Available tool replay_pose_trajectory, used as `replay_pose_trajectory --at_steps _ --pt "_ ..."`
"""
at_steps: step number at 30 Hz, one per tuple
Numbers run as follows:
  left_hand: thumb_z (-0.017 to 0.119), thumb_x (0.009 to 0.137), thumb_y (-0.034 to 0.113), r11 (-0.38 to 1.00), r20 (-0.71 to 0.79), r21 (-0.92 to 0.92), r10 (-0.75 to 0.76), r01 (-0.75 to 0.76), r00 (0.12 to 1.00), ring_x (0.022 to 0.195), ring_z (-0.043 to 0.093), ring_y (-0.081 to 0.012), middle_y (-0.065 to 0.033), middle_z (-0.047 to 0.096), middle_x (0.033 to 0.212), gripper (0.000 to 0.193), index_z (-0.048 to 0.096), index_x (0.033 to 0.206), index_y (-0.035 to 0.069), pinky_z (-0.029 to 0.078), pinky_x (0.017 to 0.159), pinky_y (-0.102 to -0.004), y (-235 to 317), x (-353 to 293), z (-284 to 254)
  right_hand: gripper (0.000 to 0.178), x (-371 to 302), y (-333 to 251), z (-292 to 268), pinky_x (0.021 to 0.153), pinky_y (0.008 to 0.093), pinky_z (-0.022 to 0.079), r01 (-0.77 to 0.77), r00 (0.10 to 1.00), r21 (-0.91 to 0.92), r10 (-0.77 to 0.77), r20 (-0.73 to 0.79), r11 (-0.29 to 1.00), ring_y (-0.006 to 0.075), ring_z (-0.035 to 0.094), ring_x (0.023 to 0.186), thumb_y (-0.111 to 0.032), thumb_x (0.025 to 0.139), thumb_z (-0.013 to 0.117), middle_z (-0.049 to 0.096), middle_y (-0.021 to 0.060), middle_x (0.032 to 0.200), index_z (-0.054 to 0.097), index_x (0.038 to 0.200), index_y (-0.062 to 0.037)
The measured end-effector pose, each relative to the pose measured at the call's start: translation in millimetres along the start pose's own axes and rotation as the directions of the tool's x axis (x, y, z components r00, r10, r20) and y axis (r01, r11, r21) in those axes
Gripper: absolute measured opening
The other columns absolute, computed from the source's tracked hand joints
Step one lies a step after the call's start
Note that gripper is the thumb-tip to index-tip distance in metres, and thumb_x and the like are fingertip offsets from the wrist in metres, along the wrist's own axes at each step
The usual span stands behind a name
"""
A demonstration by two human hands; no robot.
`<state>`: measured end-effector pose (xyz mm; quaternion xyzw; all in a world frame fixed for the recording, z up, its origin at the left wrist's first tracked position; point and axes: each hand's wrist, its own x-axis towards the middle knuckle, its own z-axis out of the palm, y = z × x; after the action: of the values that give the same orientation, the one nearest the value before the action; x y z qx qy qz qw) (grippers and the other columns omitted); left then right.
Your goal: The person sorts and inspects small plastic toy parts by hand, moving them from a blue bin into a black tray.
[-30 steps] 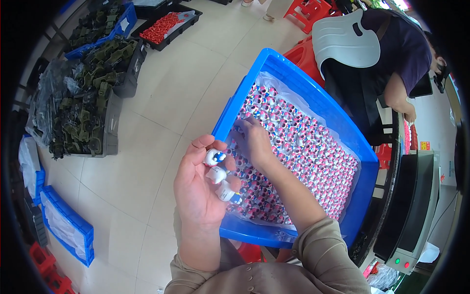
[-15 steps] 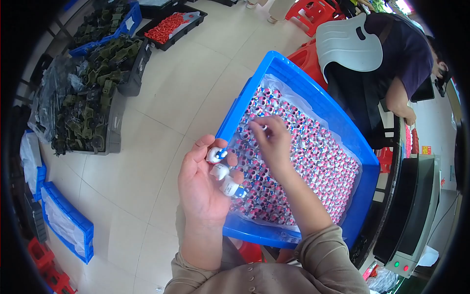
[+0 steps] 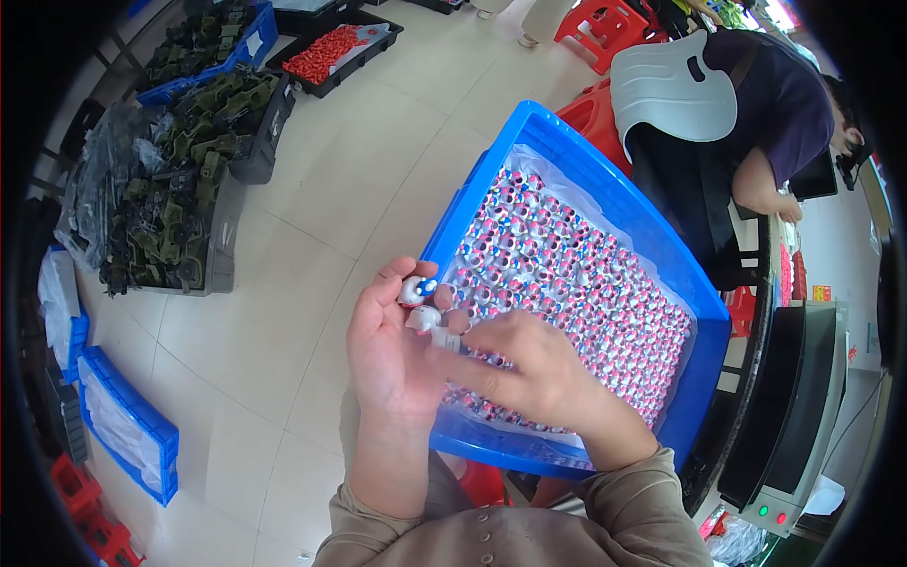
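Observation:
My left hand (image 3: 389, 354) is palm up at the left rim of a big blue tray (image 3: 605, 151), with its fingers curled around several small toy figurines. One white figurine with blue parts (image 3: 413, 291) sits at the fingertips. Below it is a white figurine (image 3: 424, 319), and a third white figurine (image 3: 444, 338) lies lowest. My right hand (image 3: 543, 369) reaches across the tray, thumb and fingertips around that lowest figurine; motion blurs them and hides part of it. Rows of similar white, pink and blue figurines (image 3: 605, 293) fill the tray on a pale plastic liner.
Crates of dark green parts (image 3: 175, 213) stand on the tiled floor at left. A black tray of red pieces (image 3: 326, 55) lies beyond. At right, a person (image 3: 779, 104) sits on a chair by a bench, near a machine with green and red buttons (image 3: 773, 513).
My right hand has come back from over the figurines in the tray, toward me and left, to the lowest figurine in my left hand. My left hand has barely moved.

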<state>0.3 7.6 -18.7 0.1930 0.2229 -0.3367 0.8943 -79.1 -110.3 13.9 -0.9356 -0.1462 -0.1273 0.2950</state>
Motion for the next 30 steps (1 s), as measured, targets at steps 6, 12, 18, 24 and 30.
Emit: replay_pose_trajectory --at_steps 6,12,18,24,30 --pt "0.044 0.083 0.012 1.000 0.048 -0.026 0.004 -0.003 0.999 0.074 0.051 -0.0191 -0.0110 0.050 0.095 0.018 0.048 0.098 0.003 0.045 0.064 -0.0365 -3 1 2 0.039 -9 12 4 0.054 0.0266 0.049 0.164 0.986 -0.255 -0.164 0.019 0.953 0.0163 0.057 0.072 -0.010 0.065 0.058 0.052 0.0089 0.091 0.058 0.103 -0.0058" --pt "0.045 0.083 0.011 1.000 0.105 -0.009 0.018 -0.017 0.994 0.078 0.053 -0.0188 -0.0109 0.051 0.095 0.018 0.048 0.099 0.004 0.046 0.067 -0.0363 -5 3 -1 0.033 -16 9 14 0.050 0.0288 0.050 -0.036 0.999 -0.199 0.028 -0.042 0.979 0.0203 0.060 0.070 -0.009 0.069 0.058 0.055 0.0119 0.094 0.057 0.102 -0.0067" --pt "0.045 0.083 0.008 0.996 0.112 -0.050 -0.069 0.075 0.991 0.078 0.053 -0.0187 -0.0113 0.052 0.094 0.016 0.050 0.098 0.004 0.045 0.069 -0.0372 -3 2 -1 0.030 -8 12 10 0.057 0.0298 0.052 -0.140 0.987 0.043 0.143 -0.071 0.989 0.0204 0.061 0.072 -0.008 0.071 0.065 0.057 0.0097 0.089 0.055 0.099 -0.0045" --pt "0.048 0.080 0.004 0.955 0.088 -0.174 0.257 -0.239 0.963 0.078 0.050 -0.0230 -0.0142 0.049 0.096 0.018 0.048 0.098 0.001 0.041 0.077 -0.0382 2 5 -10 0.029 -17 63 22 0.059 0.0227 0.048 -0.471 0.746 0.698 0.666 -0.012 0.540 0.0109 0.060 0.073 -0.001 0.072 0.068 0.059 0.0044 0.082 0.054 0.097 -0.0031" --pt "0.049 0.080 0.001 0.970 0.087 -0.215 0.133 -0.112 0.987 0.078 0.047 -0.0227 -0.0148 0.046 0.095 0.018 0.046 0.097 0.000 0.040 0.074 -0.0369 0 4 -6 0.028 -17 103 64 0.059 0.0249 0.049 -0.654 0.657 0.495 0.754 -0.004 0.572 0.0131 0.061 0.069 -0.005 0.073 0.067 0.061 0.0097 0.086 0.054 0.097 0.0006"
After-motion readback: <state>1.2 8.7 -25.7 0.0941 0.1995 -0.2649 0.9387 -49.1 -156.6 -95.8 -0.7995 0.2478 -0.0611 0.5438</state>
